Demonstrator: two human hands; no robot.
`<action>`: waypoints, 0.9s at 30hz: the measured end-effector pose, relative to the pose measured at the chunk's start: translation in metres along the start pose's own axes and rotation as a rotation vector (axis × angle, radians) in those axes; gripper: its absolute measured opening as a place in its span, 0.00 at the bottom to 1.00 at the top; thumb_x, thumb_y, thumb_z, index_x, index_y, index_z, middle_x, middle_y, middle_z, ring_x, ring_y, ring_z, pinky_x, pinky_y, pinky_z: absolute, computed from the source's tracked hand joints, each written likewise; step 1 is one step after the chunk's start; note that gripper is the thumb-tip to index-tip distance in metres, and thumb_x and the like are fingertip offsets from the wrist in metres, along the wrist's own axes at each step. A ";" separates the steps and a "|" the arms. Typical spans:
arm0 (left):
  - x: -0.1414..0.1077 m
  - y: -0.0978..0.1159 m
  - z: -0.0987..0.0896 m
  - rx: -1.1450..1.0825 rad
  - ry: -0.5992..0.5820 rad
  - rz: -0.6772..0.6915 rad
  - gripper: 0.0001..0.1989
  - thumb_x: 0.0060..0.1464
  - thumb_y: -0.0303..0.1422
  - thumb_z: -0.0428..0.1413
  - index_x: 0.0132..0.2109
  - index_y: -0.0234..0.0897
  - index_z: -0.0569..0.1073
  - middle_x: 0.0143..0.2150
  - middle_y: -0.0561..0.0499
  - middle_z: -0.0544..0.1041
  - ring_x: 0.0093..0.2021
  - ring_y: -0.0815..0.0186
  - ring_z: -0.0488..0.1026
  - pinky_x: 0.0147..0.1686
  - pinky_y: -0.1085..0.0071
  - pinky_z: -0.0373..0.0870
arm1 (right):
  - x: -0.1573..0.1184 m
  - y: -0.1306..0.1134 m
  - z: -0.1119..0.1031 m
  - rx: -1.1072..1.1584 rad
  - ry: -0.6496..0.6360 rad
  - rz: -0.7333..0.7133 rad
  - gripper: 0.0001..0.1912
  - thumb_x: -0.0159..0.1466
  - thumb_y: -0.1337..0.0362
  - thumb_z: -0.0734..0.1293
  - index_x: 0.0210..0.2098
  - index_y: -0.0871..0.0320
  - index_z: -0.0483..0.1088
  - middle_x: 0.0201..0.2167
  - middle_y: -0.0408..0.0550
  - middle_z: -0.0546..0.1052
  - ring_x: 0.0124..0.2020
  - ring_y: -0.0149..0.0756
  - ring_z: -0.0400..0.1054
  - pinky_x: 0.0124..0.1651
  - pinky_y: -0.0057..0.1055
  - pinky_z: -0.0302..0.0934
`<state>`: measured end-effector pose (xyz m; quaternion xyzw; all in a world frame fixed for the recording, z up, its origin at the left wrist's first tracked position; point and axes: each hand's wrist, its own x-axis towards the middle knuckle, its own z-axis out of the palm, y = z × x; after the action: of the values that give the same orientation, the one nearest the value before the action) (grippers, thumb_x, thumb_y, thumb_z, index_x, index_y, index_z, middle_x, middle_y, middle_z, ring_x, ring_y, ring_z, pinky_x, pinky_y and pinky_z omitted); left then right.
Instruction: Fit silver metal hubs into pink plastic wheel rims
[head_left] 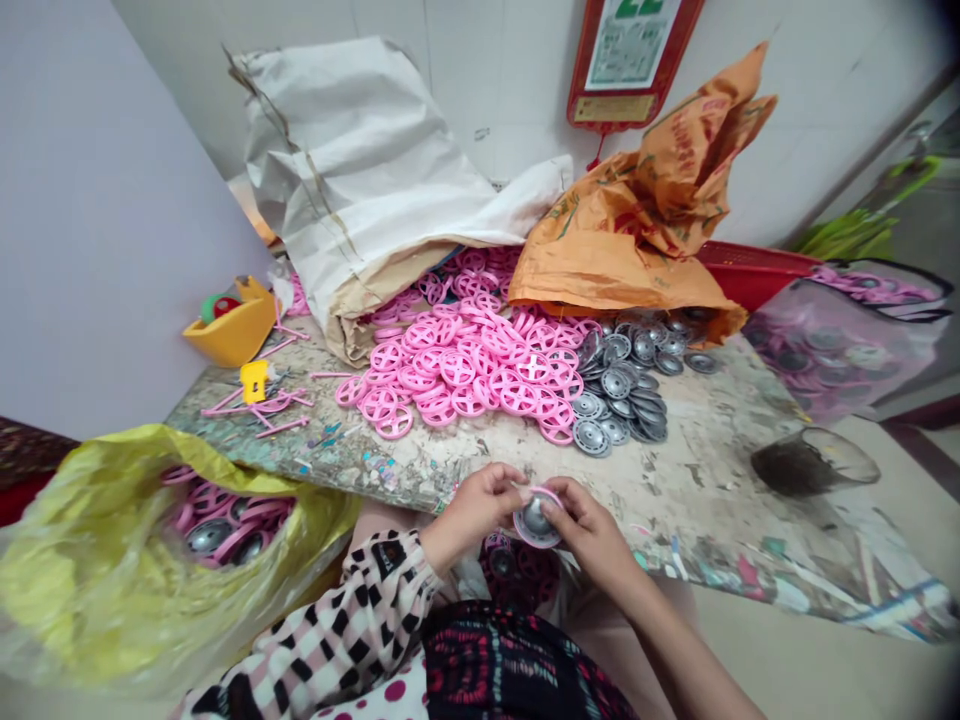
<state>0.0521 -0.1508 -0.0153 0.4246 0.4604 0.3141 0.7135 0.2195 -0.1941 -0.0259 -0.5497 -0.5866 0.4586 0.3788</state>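
Above my lap, at the table's front edge, is a pink plastic toy wheel with a grey hubcap set in it (536, 520). My right hand (596, 535) grips its right side, thumb on the hubcap. With fingers pinched together, my left hand (484, 508) is at the wheel's upper left rim. Beyond the hands lies a heap of pink spoked wheels (457, 370), spilling from a white sack (375, 150). Grey hubcaps (619, 385) lie in a pile to its right, by the mouth of an orange sack (637, 220).
A yellow bag (82, 560) of wheels with hubcaps stands at left; more wheels (517, 565) lie below my hands. Pink rods (281, 405) and a yellow scoop-shaped piece (236, 330) are on the table's left. A tipped clear cup (814, 462) lies right, near a clear bag (832, 345).
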 end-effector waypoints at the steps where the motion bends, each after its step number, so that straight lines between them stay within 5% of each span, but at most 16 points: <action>1: 0.002 0.000 -0.007 0.060 0.020 0.037 0.18 0.42 0.38 0.62 0.40 0.36 0.69 0.24 0.56 0.70 0.21 0.70 0.67 0.22 0.74 0.64 | -0.004 0.000 -0.004 -0.055 -0.053 -0.016 0.14 0.64 0.52 0.61 0.40 0.55 0.69 0.34 0.45 0.74 0.35 0.37 0.69 0.39 0.32 0.63; 4: 0.010 0.005 -0.036 0.287 0.253 0.246 0.13 0.49 0.35 0.57 0.42 0.36 0.71 0.27 0.54 0.71 0.26 0.69 0.68 0.27 0.73 0.65 | -0.014 0.001 -0.017 -0.302 -0.062 -0.077 0.16 0.63 0.53 0.62 0.46 0.52 0.72 0.39 0.48 0.72 0.40 0.39 0.69 0.43 0.34 0.63; 7: 0.018 0.020 -0.067 0.687 0.603 0.478 0.11 0.53 0.31 0.52 0.44 0.38 0.73 0.36 0.50 0.73 0.37 0.64 0.70 0.40 0.68 0.67 | -0.007 0.009 -0.035 -0.456 0.115 -0.083 0.19 0.63 0.52 0.60 0.48 0.53 0.72 0.41 0.50 0.70 0.37 0.37 0.68 0.40 0.33 0.64; 10: 0.025 0.036 -0.089 1.091 0.770 0.476 0.15 0.55 0.30 0.51 0.49 0.37 0.73 0.43 0.45 0.70 0.44 0.59 0.69 0.44 0.64 0.66 | 0.016 0.021 -0.055 -0.563 0.298 -0.079 0.20 0.64 0.52 0.57 0.46 0.57 0.72 0.41 0.50 0.71 0.36 0.37 0.67 0.39 0.34 0.63; 13: 0.031 0.046 -0.098 1.316 0.759 0.370 0.14 0.57 0.32 0.49 0.49 0.37 0.74 0.42 0.43 0.70 0.43 0.57 0.69 0.40 0.64 0.66 | 0.042 0.027 -0.067 -0.710 0.413 -0.083 0.21 0.65 0.55 0.56 0.49 0.61 0.70 0.44 0.54 0.71 0.43 0.42 0.66 0.46 0.37 0.61; 16: 0.035 0.049 -0.101 1.434 0.696 0.350 0.11 0.58 0.32 0.49 0.42 0.37 0.75 0.39 0.44 0.71 0.42 0.57 0.70 0.39 0.65 0.65 | 0.059 0.027 -0.066 -0.894 0.400 -0.055 0.23 0.66 0.57 0.57 0.54 0.66 0.66 0.50 0.60 0.69 0.49 0.48 0.63 0.50 0.41 0.59; 22: 0.025 0.046 -0.102 1.516 0.522 0.529 0.10 0.60 0.30 0.48 0.39 0.36 0.74 0.38 0.46 0.71 0.42 0.60 0.68 0.41 0.67 0.64 | 0.067 0.027 -0.062 -1.168 0.253 -0.072 0.20 0.67 0.62 0.57 0.54 0.63 0.67 0.48 0.60 0.72 0.45 0.48 0.66 0.49 0.42 0.57; 27: 0.004 0.038 -0.091 1.525 0.420 0.682 0.12 0.62 0.31 0.46 0.39 0.36 0.74 0.38 0.46 0.70 0.40 0.61 0.67 0.40 0.67 0.63 | 0.060 0.027 -0.072 -1.030 0.395 -0.090 0.21 0.68 0.58 0.53 0.51 0.60 0.71 0.47 0.59 0.70 0.45 0.45 0.65 0.46 0.39 0.60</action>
<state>-0.0324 -0.1023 -0.0024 0.8362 0.5151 0.1883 0.0001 0.2889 -0.1260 -0.0339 -0.7138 -0.6759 -0.0161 0.1828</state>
